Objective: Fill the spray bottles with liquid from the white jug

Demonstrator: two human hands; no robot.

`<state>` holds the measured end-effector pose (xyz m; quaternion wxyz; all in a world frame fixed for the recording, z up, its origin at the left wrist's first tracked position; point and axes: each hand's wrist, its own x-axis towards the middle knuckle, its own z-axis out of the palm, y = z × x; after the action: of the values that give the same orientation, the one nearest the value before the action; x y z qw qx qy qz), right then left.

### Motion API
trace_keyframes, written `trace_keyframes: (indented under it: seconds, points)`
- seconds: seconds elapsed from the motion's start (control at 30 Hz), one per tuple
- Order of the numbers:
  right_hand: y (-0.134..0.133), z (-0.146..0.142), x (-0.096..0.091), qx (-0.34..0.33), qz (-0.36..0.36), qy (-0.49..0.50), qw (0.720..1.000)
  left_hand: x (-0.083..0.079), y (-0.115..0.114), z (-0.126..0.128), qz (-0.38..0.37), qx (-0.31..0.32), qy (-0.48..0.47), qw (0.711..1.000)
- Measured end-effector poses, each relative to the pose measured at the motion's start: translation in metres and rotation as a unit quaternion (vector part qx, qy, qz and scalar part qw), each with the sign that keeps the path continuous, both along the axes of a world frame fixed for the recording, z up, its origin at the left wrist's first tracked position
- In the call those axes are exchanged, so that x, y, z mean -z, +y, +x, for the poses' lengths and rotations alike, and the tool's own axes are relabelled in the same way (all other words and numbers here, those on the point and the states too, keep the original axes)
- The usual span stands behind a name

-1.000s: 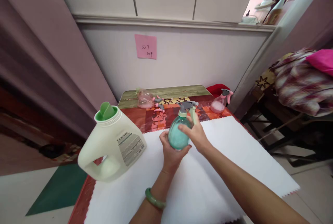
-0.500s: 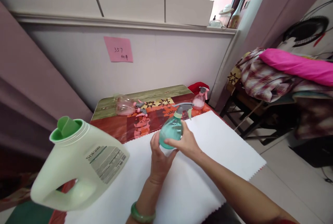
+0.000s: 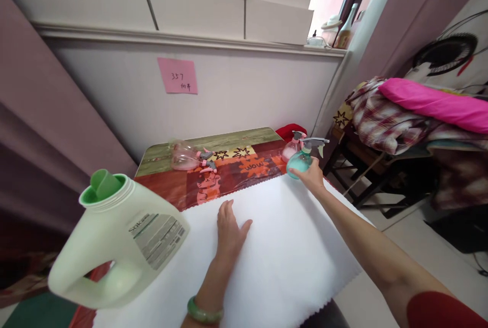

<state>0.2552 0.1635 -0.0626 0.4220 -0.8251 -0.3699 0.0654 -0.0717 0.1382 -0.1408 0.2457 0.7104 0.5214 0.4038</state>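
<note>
My right hand [image 3: 313, 178] grips the round body of a green spray bottle [image 3: 298, 164] at the table's back right. Its grey nozzle head points left and its pale trigger sits on the right. Directly behind it, partly covered, stands a pink spray bottle [image 3: 288, 151]. With fingers apart and nothing in them, my left hand [image 3: 231, 231] rests over the white mat [image 3: 282, 246]. Pink clear spray bottles [image 3: 185, 157] lie on their sides at the back left. A large pale green jug [image 3: 118, 241] with an open green spout stands left of my left hand.
A red patterned cover [image 3: 171, 185] lies under the mat on the table. Behind the table is a white wall with a pink note [image 3: 177, 76]. To the right, clothes and a bright pink bundle [image 3: 430, 101] are piled on dark furniture.
My right hand has carried the green spray bottle right and back, beside the upright pink one. My left hand has let go of it and opened over the mat.
</note>
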Motion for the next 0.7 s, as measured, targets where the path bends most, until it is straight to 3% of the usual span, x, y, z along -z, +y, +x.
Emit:
trace_keyframes:
  seconds: [0.27,0.43,0.6,0.63,0.7]
  points:
    - [0.027,0.008,0.027,0.020,-0.022,0.009,1.000,0.001,-0.001,-0.001,-0.013,-0.002,0.002,1.000]
    - [0.019,0.011,0.039,0.023,-0.008,0.023,0.999,0.001,-0.002,0.000,-0.025,0.001,-0.015,1.000]
    - [-0.015,-0.026,0.041,0.039,0.086,0.027,0.995,0.002,-0.006,0.001,-0.026,-0.019,-0.051,0.998]
    - [-0.022,-0.038,0.040,0.028,0.117,0.027,0.992,0.002,-0.006,0.001,-0.024,-0.024,-0.061,0.998]
    - [-0.029,-0.065,0.032,-0.054,0.205,0.028,0.977,0.000,-0.006,0.000,-0.019,-0.036,-0.084,0.996]
